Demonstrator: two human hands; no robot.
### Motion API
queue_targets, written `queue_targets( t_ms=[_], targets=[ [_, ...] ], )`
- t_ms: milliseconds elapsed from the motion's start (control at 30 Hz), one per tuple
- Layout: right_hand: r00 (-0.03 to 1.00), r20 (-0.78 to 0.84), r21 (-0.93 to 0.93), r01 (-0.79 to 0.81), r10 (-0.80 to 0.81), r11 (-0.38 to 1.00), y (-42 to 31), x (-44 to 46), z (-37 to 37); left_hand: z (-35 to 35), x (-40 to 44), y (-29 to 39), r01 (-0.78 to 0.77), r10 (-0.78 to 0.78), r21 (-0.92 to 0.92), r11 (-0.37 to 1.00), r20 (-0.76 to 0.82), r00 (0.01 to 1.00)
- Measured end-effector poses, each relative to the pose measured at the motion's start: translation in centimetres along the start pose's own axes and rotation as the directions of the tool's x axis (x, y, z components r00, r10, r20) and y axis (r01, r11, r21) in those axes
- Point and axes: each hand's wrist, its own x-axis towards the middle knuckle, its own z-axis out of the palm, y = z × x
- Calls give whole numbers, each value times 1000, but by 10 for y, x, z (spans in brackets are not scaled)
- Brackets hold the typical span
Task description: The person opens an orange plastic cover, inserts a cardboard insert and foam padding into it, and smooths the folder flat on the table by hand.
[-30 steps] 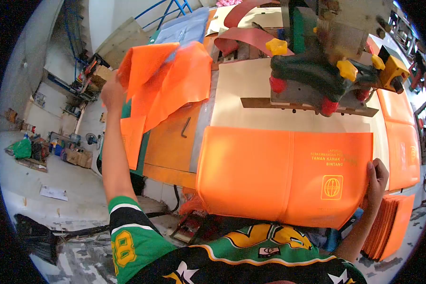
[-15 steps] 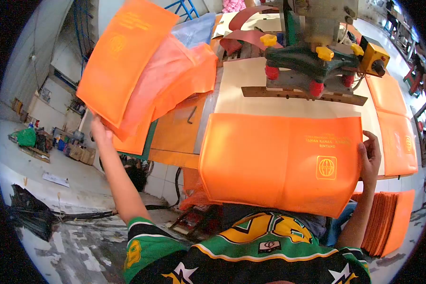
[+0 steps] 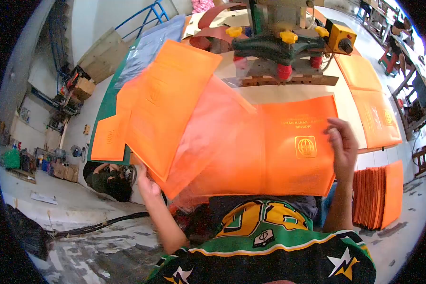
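My left hand (image 3: 149,183) grips the lower edge of an orange folder cover (image 3: 177,90) with a gold emblem, tilted up. A thin translucent pinkish sheet (image 3: 206,125) hangs from it, overlapping the left half of a second orange cover. That second cover (image 3: 284,165), opened flat in front of my body, carries gold lettering and a globe emblem on its right half. At its right edge is my right hand (image 3: 344,144), fingers curled against the edge. Behind the covers stands a press machine (image 3: 279,47) with yellow knobs, red fittings and a metal bar.
More orange covers (image 3: 376,113) lie on the table's right side. An upright stack of orange covers (image 3: 371,196) stands below it. An orange piece (image 3: 108,139) sits at the table's left edge; a person (image 3: 110,182) is low down beside it. A control box (image 3: 341,37) juts from the press.
My left hand has swung right and down, bringing its cover and the translucent sheet over the second cover's left half. My right hand stays at the second cover's edge. The view has shifted.
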Motion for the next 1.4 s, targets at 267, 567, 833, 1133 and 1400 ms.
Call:
queue_targets(
  t_ms=[267, 567, 833, 1133, 1400],
  targets=[
    [914, 359, 221, -279, 188, 934, -21, -40, 97, -10, -33, -27, -122, 104, 316, 941, 73, 992],
    [976, 207, -137, -33, 61, 990, -13, -38, 67, 4, -47, -1, -190, 118, 476, 859, 179, 977],
    [925, -232, -399, -372, 300, 838, 39, -4, -39, -32, -13, -10, -267, 295, 732, 627, 95, 951],
    [977, -54, -249, -215, 208, 944, 35, -8, -32, -14, -28, -1, -242, 255, 685, 687, 85, 963],
    [800, 336, -299, 591, -497, 749, -39, -28, -14, -43, -15, 7, -244, 209, 653, 717, 133, 969]
  ],
)
